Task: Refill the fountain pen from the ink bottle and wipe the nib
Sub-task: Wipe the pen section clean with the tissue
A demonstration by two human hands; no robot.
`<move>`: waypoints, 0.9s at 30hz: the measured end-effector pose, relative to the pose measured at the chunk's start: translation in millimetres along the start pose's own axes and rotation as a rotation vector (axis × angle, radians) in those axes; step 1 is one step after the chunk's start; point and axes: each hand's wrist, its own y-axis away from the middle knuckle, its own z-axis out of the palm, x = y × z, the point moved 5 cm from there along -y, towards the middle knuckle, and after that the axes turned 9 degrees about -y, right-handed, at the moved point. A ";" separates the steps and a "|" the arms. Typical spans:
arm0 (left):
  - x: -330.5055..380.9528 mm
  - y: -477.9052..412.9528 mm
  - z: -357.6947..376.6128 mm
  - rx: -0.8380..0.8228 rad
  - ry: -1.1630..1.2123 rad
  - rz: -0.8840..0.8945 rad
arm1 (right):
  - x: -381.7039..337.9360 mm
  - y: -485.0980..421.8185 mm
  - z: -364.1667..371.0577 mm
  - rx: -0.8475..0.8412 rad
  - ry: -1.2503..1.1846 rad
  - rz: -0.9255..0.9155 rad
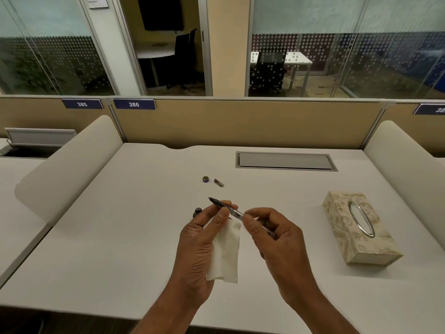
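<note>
Both hands hold the fountain pen [226, 206] over the middle of the white desk [120, 237], its dark nib pointing up and to the left. My left hand [199, 242] pinches the pen near the nib end and also keeps a white tissue [226, 254] hanging from its palm. My right hand [277, 237] grips the clear rear part of the pen with its fingertips. The small dark ink bottle [197, 212] stands open on the desk just left of my left fingers. Its round cap [206, 179] and the pen's cap [219, 182] lie farther back.
A floral tissue box [356, 227] lies at the right of the desk. A grey cable flap [285, 160] sits in the desk near the back. Tan partition panels close the far side, and rounded white dividers stand at the left and right.
</note>
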 end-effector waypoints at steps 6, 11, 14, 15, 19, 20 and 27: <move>1.8 -0.3 0.1 -0.021 -0.009 0.005 | 2.1 -0.2 -1.0 -0.019 -0.025 0.020; 2.6 -0.3 0.3 -0.016 -0.015 0.010 | 1.9 0.6 -2.0 -0.025 -0.029 0.024; 2.4 -0.3 0.4 -0.017 -0.020 0.008 | 1.6 2.0 -1.7 -0.023 -0.032 0.023; 2.2 -0.4 0.0 -0.015 -0.019 0.005 | 0.0 2.5 -1.7 -0.018 -0.013 0.010; 2.5 0.5 -0.1 -0.027 -0.037 0.011 | 1.6 2.6 -0.4 -0.041 -0.027 0.022; 2.5 0.7 0.0 -0.029 -0.043 0.012 | 2.3 2.9 -0.1 -0.047 -0.041 0.034; 2.0 1.7 -2.0 -0.015 -0.055 0.005 | -0.6 4.1 0.4 -0.030 0.029 -0.027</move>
